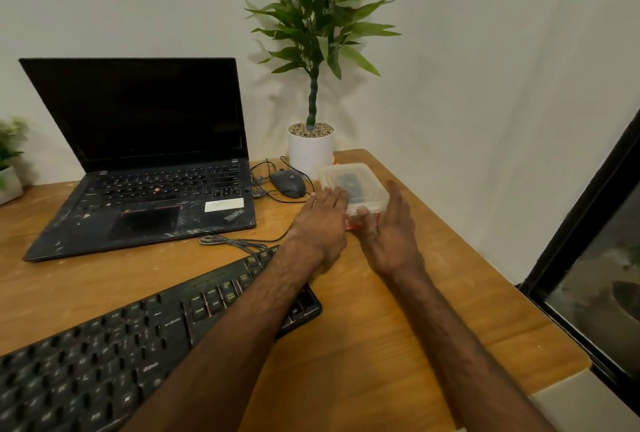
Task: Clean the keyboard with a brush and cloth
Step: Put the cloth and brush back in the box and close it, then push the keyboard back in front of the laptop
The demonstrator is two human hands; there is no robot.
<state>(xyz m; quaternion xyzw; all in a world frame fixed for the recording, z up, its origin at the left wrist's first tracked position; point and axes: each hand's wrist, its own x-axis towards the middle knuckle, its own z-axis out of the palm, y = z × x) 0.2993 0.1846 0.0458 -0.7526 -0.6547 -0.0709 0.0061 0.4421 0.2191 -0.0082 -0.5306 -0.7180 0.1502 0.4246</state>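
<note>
The black keyboard [104,355] lies at the near left of the wooden desk [381,334], with the left forearm crossing its right end. Further on, both hands are spread with straight fingers against a clear plastic box [369,182] holding something dark: the left hand [320,220] lies flat on its near left corner, while the right hand [391,230] stands along its right side, thumb on the near edge. Beyond sit a mouse [289,183], an open laptop [145,189] and a potted plant [311,151].

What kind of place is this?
Likely a home or office workstation: a wooden desk against a plain wall, holding an open laptop, a separate keyboard, a wired mouse and a potted plant.
</note>
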